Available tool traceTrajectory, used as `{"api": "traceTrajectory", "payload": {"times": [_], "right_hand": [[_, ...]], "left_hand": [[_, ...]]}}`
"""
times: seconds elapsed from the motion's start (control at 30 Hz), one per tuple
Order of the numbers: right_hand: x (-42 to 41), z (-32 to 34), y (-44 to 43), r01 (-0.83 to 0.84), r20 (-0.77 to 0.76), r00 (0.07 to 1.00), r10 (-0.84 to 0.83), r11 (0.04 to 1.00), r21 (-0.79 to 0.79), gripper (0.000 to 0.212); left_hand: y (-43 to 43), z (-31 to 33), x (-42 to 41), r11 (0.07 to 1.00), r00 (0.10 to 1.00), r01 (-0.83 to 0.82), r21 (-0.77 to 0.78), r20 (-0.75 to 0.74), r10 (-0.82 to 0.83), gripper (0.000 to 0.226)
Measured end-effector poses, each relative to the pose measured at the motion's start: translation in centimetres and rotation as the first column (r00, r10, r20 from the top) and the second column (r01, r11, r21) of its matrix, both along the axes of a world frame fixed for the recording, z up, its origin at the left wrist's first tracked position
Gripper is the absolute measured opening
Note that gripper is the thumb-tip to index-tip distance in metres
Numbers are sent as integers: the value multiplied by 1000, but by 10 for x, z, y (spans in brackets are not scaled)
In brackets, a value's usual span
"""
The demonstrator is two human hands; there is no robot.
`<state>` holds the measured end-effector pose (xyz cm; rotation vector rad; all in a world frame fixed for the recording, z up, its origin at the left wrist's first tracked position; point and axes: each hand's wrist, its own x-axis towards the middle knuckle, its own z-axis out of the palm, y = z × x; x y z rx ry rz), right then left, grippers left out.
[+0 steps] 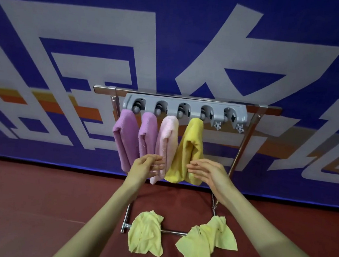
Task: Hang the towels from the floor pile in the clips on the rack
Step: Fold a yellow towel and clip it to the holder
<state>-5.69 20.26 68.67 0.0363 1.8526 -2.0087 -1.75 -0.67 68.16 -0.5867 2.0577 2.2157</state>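
Head | rack (185,109) clips grip four towels (189,151) | left hand (146,167), right hand (210,173) fingers (197,167) released

Hanging clipped: purple towel (124,138), second purple towel (148,134), pink towel (166,142), yellow towel (190,149) | floor, crumpled: pale-yellow towel (145,235), second pale-yellow towel (207,241)

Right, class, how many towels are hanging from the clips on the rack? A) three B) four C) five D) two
B: four hang side by side, the left purple towel, the second purple towel, the pink towel and the yellow towel, while the far-right clip holds nothing.
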Motion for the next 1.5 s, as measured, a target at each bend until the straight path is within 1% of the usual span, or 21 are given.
{"api": "traceTrajectory", "payload": {"times": [0.13, 0.23, 0.33, 0.47, 0.6, 0.8, 0.9, 1.0, 1.13, 1.2, 1.27, 1.3, 1.37, 1.43, 1.5], "right_hand": [[3, -30, 13, -22, 24, 999, 21, 999, 33, 22], [6, -65, 19, -7, 64, 998, 3, 998, 55, 23], [8, -110, 18, 8, 95, 995, -16, 997, 79, 24], [12, -183, 8, 25, 114, 993, -37, 994, 102, 22], [14, -277, -12, 13, 125, 992, -29, 992, 129, 19], [11, -426, -36, -12, 165, 986, -18, 983, 181, 17], [10, -507, -46, -27, 175, 984, -9, 979, 204, 14], [10, -573, -52, -26, 202, 979, -24, 970, 242, 15], [13, -640, -55, -36, 251, 967, -35, 961, 273, 12], [13, -670, -56, -51, 262, 964, -32, 952, 302, 12], [17, -694, -54, -50, 275, 961, -44, 944, 326, 11], [19, -703, -54, -44, 277, 959, -53, 942, 333, 11], [24, -722, -51, -47, 290, 955, -60, 936, 349, 11], [28, -730, -50, -52, 306, 950, -61, 936, 347, 10], [31, -738, -49, -57, 312, 948, -54, 940, 335, 10]], "left_hand": [[18, -33, 4, 1000, 998, -16, 25, 63, 14, 31], [23, -67, 2, 1000, 995, 1, 20, 103, -3, 30], [24, -110, 1, 1000, 991, -4, 27, 130, 0, 28], [18, -182, 5, 999, 989, 34, -25, 142, -30, 24], [2, -278, 11, 996, 986, 52, -67, 162, -41, 24], [-33, -442, 11, 993, 974, -4, -117, 225, 30, 21], [-50, -534, 13, 983, 966, -6, -184, 253, 54, 17], [-62, -611, 14, 952, 952, 21, -306, 298, 75, 16], [-72, -696, 21, 895, 935, 84, -437, 344, 80, 30], [-77, -736, 23, 841, 923, 139, -524, 376, 81, 38], [-78, -769, 26, 798, 912, 184, -573, 403, 79, 47], [-77, -782, 26, 797, 911, 194, -573, 407, 71, 52], [-67, -798, 25, 854, 897, 191, -485, 440, 49, 56], [-59, -806, 21, 911, 894, 114, -397, 442, 81, 38], [-54, -814, 16, 931, 881, 57, -359, 457, 123, 27]]}}
